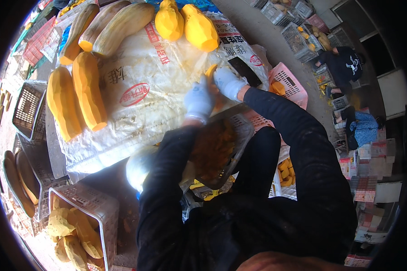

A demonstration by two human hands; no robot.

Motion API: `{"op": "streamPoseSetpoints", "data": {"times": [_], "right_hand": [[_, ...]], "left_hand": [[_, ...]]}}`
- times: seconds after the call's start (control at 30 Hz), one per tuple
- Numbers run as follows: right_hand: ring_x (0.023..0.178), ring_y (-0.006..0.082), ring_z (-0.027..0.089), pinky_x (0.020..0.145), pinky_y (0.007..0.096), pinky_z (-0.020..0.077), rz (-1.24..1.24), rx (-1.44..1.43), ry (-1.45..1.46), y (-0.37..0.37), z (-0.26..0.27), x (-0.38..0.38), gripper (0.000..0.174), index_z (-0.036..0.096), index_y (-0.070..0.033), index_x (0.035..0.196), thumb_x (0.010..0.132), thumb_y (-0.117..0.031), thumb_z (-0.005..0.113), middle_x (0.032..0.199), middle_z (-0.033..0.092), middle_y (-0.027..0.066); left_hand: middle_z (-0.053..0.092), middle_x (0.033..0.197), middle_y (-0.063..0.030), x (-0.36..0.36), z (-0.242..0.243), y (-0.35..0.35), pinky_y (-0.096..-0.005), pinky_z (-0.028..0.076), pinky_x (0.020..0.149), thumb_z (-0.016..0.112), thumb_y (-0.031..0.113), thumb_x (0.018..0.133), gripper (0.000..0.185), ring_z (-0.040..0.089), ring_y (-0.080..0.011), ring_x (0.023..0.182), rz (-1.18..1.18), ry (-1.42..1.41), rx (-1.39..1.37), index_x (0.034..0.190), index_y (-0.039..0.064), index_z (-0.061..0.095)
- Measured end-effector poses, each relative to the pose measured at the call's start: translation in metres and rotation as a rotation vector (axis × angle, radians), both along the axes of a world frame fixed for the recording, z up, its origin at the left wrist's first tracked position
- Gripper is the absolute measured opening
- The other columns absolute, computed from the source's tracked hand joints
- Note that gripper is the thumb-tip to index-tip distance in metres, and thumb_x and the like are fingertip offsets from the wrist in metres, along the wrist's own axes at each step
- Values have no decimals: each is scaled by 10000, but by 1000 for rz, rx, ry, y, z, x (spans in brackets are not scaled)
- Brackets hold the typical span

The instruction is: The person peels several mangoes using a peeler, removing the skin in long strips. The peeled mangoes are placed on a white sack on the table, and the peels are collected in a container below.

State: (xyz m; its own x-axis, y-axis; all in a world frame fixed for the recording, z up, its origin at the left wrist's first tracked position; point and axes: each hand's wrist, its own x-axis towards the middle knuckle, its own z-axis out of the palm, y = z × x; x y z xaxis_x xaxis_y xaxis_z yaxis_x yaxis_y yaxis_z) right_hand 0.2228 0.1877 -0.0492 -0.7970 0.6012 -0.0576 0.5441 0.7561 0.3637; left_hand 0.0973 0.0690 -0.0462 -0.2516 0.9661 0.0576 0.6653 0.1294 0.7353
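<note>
My left hand [199,101], in a white glove, grips a piece of orange pumpkin [210,71] near the front edge of a plastic-covered table [166,88]. Close against it is my right hand [229,83], also gloved, with its fingers curled at the same piece. Whether the right hand holds a tool is hidden. Just under my hands, a crate [243,135] contains dark orange pulp and scraps. A dark flat object [246,71] lies on the table beyond my right wrist.
Peeled pumpkins [90,91] lie at the table's left, with unpeeled ones [123,28] behind. Two peeled bulbous pieces [200,28] stand at the far edge. A pink crate [291,84] adjoins the right side. A crate of pumpkin pieces [103,216] is lower left. Two people [346,64] work at far right.
</note>
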Motion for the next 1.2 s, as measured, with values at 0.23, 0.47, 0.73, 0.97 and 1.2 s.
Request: {"op": "streamPoseSetpoints", "data": {"times": [0.23, 0.47, 0.73, 0.97, 1.2], "right_hand": [[921, 211, 659, 808, 347, 508, 102, -31, -283, -48, 52, 4, 177, 764, -143, 902, 845, -230, 621, 912, 712, 13], [870, 214, 592, 715, 370, 450, -66, 270, -45, -33, 72, 41, 168, 709, -218, 953, 859, -169, 578, 918, 655, 0], [938, 217, 612, 734, 375, 455, -270, 153, -193, -12, 0, 12, 147, 731, -153, 919, 847, -169, 603, 939, 665, 21], [971, 263, 619, 822, 407, 483, 26, -42, 74, -60, 44, 34, 177, 733, -122, 930, 853, -180, 585, 953, 677, 63], [931, 262, 618, 818, 388, 485, -167, 46, 196, -87, 33, 47, 129, 695, -156, 903, 821, -137, 597, 932, 653, 46]], "left_hand": [[642, 1081, -226, 1, -10, -3, -493, 540, 762, 624, 322, 858, 608, 671, -423, 899, -59, 70, 25, 1405, 138, 433], [614, 1108, -222, 8, -15, -10, -512, 538, 735, 599, 276, 877, 605, 671, -431, 874, -43, 41, 50, 1422, 125, 385], [614, 1086, -212, 9, -19, -8, -500, 541, 711, 616, 277, 862, 617, 672, -419, 856, -65, 82, 57, 1420, 142, 388], [614, 1075, -212, 11, -12, -9, -496, 543, 719, 617, 283, 861, 614, 673, -416, 866, -12, 56, 50, 1418, 138, 401], [600, 1174, -252, 8, -5, -19, -485, 541, 787, 606, 304, 891, 626, 660, -429, 949, -171, 45, -40, 1446, 116, 386]]}}
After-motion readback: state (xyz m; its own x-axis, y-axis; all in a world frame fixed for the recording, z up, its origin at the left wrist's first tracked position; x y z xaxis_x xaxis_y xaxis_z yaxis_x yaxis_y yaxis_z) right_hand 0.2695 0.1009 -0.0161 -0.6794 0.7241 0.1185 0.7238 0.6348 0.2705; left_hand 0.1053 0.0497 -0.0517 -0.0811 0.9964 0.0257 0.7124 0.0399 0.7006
